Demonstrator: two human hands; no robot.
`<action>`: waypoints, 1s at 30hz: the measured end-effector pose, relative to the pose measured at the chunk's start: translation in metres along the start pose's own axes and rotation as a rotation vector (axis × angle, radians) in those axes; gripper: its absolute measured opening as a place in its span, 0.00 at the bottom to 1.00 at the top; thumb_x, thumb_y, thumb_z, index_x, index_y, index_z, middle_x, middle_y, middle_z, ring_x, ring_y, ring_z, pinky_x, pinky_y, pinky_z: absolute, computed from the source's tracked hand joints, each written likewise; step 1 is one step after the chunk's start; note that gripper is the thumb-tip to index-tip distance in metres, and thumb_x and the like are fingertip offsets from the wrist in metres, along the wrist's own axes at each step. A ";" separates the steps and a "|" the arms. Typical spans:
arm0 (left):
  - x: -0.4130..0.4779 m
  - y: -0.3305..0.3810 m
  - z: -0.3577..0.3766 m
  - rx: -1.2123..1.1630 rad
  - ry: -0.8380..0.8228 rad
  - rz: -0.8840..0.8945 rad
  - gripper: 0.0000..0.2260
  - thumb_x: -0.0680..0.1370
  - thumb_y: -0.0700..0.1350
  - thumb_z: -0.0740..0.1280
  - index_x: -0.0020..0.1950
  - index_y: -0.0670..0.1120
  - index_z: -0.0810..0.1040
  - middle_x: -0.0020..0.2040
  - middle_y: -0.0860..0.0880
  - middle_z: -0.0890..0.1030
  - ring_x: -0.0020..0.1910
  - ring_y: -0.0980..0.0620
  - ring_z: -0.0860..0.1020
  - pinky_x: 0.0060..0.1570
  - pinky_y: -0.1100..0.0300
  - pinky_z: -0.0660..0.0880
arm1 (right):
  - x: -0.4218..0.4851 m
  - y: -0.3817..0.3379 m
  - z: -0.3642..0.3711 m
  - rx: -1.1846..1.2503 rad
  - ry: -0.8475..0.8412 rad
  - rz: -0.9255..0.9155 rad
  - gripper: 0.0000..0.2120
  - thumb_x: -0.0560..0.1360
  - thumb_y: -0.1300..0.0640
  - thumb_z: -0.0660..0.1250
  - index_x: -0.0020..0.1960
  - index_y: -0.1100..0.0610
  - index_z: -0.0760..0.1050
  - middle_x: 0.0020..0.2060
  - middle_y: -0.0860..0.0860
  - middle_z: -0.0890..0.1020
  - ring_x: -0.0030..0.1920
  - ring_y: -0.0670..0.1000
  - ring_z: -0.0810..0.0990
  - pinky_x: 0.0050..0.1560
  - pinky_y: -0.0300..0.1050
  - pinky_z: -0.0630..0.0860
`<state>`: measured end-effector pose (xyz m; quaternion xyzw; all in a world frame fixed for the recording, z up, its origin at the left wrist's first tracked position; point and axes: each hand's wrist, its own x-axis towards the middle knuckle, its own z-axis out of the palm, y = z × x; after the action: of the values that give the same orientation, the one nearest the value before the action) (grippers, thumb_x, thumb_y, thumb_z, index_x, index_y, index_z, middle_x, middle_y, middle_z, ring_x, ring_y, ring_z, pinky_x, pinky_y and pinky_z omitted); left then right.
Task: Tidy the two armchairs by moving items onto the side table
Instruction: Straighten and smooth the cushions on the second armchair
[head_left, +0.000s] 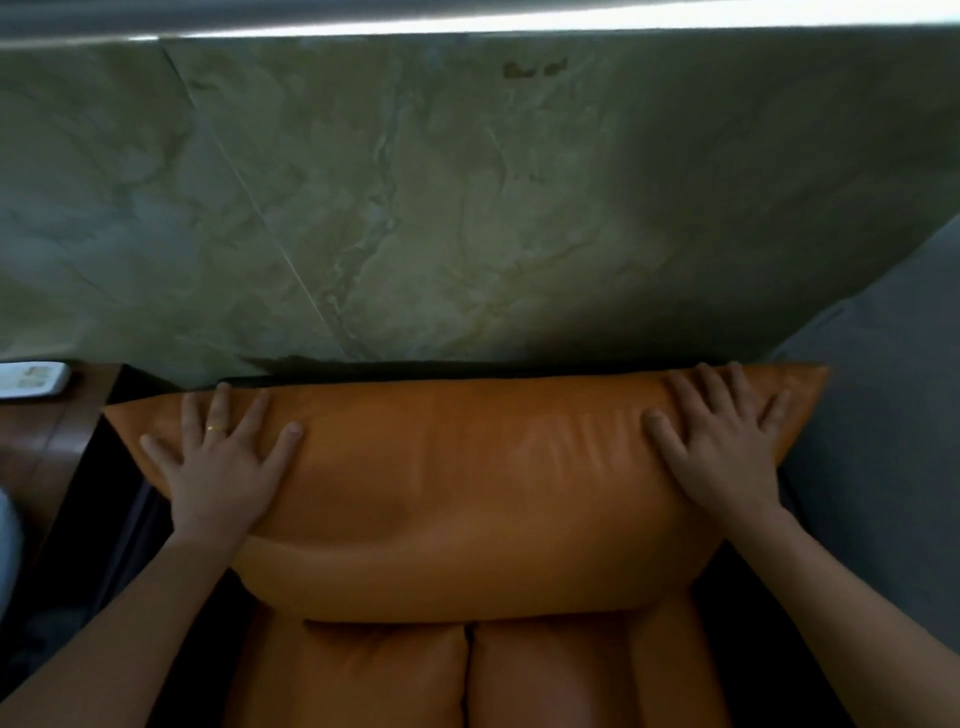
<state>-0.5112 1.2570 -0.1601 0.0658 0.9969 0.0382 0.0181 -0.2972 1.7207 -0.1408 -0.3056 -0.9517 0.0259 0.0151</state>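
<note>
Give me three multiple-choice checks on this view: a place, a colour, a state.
1. Where is the white remote? A) on the side table, far left B) on the floor C) in a hand
2. What colour is the cushion? A) grey B) orange C) white
3. How are the left hand and right hand? A) fists B) flat on the cushion, fingers spread C) pinching a corner
Answers: 1 A, it lies on the wooden top; 2 B, its cover is orange; 3 B, both show straight, spread fingers.
</note>
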 end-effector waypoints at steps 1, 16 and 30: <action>0.000 0.001 0.001 -0.035 0.001 -0.019 0.36 0.76 0.76 0.46 0.78 0.60 0.63 0.81 0.46 0.58 0.81 0.39 0.47 0.70 0.25 0.43 | 0.001 0.002 0.003 0.034 0.014 0.016 0.33 0.78 0.32 0.48 0.77 0.46 0.65 0.78 0.52 0.64 0.81 0.56 0.50 0.75 0.71 0.41; -0.011 0.026 0.006 -0.104 -0.128 0.161 0.35 0.76 0.77 0.41 0.80 0.64 0.55 0.82 0.55 0.56 0.82 0.50 0.47 0.70 0.27 0.36 | -0.026 -0.129 0.008 0.140 -0.221 -0.243 0.34 0.79 0.31 0.41 0.81 0.42 0.54 0.82 0.46 0.55 0.82 0.51 0.44 0.78 0.65 0.38; 0.007 -0.023 -0.011 -0.071 -0.002 0.221 0.35 0.77 0.74 0.48 0.81 0.60 0.55 0.83 0.54 0.50 0.82 0.50 0.42 0.73 0.34 0.34 | -0.067 -0.300 0.045 0.256 -0.254 -0.570 0.30 0.82 0.34 0.40 0.81 0.41 0.47 0.82 0.43 0.50 0.82 0.50 0.41 0.75 0.60 0.30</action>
<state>-0.5219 1.2346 -0.1509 0.1745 0.9816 0.0752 0.0173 -0.4191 1.4369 -0.1687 -0.0171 -0.9822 0.1776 -0.0590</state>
